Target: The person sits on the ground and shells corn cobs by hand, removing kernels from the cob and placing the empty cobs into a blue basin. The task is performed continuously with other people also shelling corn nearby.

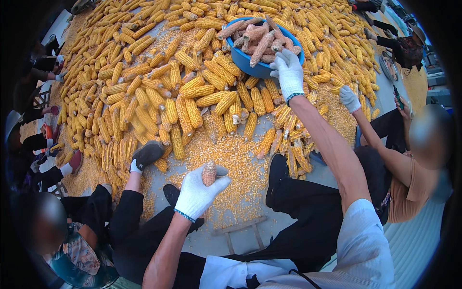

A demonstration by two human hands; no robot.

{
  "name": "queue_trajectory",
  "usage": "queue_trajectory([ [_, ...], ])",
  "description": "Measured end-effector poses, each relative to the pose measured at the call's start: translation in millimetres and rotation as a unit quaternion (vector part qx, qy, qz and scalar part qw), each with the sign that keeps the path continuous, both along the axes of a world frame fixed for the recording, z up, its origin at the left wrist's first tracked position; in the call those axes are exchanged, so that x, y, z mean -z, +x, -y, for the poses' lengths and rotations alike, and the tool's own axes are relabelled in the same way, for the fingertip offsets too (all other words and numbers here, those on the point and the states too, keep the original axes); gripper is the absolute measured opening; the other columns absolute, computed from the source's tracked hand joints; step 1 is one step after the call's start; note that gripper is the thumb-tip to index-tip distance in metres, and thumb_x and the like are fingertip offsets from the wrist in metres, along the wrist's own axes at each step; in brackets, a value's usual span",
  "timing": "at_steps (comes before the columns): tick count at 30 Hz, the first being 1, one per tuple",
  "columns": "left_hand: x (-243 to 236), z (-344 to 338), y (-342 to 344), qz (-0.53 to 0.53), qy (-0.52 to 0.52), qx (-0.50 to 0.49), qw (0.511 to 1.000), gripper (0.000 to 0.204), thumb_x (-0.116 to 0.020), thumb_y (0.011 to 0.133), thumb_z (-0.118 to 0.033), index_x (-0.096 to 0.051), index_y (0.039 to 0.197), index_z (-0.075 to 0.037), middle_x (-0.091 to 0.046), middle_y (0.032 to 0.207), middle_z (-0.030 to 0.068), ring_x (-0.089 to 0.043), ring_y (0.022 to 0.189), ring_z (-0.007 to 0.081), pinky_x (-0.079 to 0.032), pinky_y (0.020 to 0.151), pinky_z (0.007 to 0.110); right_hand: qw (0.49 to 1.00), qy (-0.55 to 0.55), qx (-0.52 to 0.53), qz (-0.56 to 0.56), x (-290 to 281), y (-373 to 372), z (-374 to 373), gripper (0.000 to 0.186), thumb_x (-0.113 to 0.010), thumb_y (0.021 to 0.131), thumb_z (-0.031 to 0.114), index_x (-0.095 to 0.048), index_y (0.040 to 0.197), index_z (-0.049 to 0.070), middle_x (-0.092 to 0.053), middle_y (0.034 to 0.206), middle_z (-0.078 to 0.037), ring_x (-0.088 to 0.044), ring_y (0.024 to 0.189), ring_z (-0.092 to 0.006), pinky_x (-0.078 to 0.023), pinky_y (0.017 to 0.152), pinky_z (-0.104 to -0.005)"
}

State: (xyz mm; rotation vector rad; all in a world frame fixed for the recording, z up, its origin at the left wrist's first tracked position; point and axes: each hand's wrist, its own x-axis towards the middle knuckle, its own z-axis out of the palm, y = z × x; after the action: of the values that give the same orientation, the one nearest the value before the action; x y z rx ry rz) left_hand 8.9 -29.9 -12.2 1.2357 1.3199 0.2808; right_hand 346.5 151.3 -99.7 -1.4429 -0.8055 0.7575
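Observation:
My left hand (pixel 199 191), in a white knit glove, is closed around a stripped corn cob (pixel 209 173) above loose kernels. Its pinkish tip sticks up between thumb and fingers. Farther off on the right, my gloved right hand (pixel 288 72) reaches over the near rim of a blue plastic basin (pixel 253 71). The fingers are stretched out and apart, close to the bare cobs (pixel 262 47) heaped inside. Whether the fingertips touch a cob is hard to make out. Yellow ears of corn (pixel 192 113) surround the basin.
Loose kernels (pixel 226 166) cover the ground before me, with a small wooden frame (pixel 239 231) nearby. Partly shelled ears (pixel 291 144) lie by my right shoe (pixel 277 168). A co-worker's gloved hand (pixel 350 98) is on the right; other people sit along the left.

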Motion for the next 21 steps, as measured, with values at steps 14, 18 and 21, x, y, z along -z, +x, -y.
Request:
queue_trajectory([
  [14,8,-8,6,-0.006,-0.041,-0.027,0.999,0.026,-0.079,0.085,-0.015,-0.073,0.105,0.001,-0.075,0.095,0.0092,-0.070,0.088,0.0136,-0.056,0.083,0.030,0.761,-0.308,-0.248,0.515,106,100,91,0.034,-0.058,0.095,0.017,-0.063,0.128,0.007,-0.067,0.122,-0.021,-0.064,0.115,-0.0384,-0.050,0.097,-0.0456],
  [18,13,-9,8,0.001,-0.054,-0.033,0.998,0.026,-0.079,0.085,-0.015,-0.073,0.105,0.001,-0.075,0.095,0.0096,-0.070,0.088,0.0138,-0.055,0.083,0.030,0.592,-0.256,-0.394,0.655,117,80,101,0.042,-0.060,0.090,0.007,-0.062,0.131,0.011,-0.065,0.125,-0.017,-0.059,0.123,-0.0354,-0.048,0.102,-0.0456],
  [21,14,-11,9,-0.003,-0.055,-0.030,0.998,0.027,-0.079,0.086,-0.016,-0.073,0.106,0.001,-0.075,0.096,0.0096,-0.070,0.089,0.0140,-0.055,0.084,0.031,0.505,-0.259,-0.448,0.691,134,75,102,0.045,-0.064,0.087,0.007,-0.062,0.131,0.012,-0.063,0.127,-0.016,-0.056,0.126,-0.0338,-0.048,0.099,-0.0443],
])
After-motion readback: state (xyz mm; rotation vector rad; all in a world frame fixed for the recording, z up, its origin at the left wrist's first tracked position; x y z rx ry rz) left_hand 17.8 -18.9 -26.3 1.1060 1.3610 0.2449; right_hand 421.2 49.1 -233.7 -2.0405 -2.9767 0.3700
